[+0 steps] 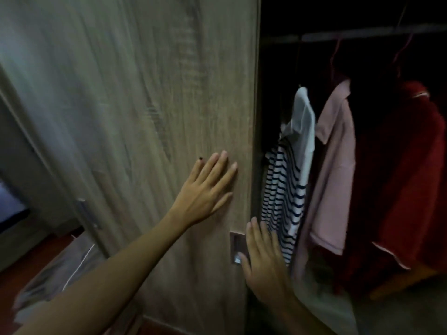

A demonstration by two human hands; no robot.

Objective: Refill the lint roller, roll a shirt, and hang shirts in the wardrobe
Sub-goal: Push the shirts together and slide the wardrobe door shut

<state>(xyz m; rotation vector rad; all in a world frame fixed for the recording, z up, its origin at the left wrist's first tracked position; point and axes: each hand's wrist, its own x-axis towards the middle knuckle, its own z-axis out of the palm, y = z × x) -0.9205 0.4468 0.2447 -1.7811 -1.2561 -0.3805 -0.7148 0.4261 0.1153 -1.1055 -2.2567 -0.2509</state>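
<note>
A light wood-grain wardrobe door [135, 97] fills the left and middle of the view. My left hand [205, 189] lies flat on it with fingers straight, near its right edge. My right hand [263, 255] rests lower down at the door's edge, its thumb on the recessed metal handle [235, 247], fingers straight. In the dark opening to the right, shirts hang from a rail [362, 36]: a navy-and-white striped shirt [280, 201], a white shirt [306, 131], a pink polo shirt [333, 170] and a red garment [406, 180].
A second door panel with a long bar handle [87, 213] stands at the left. Grey fabric [63, 269] lies on the floor below it. Pale cloth [324, 303] sits in the wardrobe's bottom. The image is blurred.
</note>
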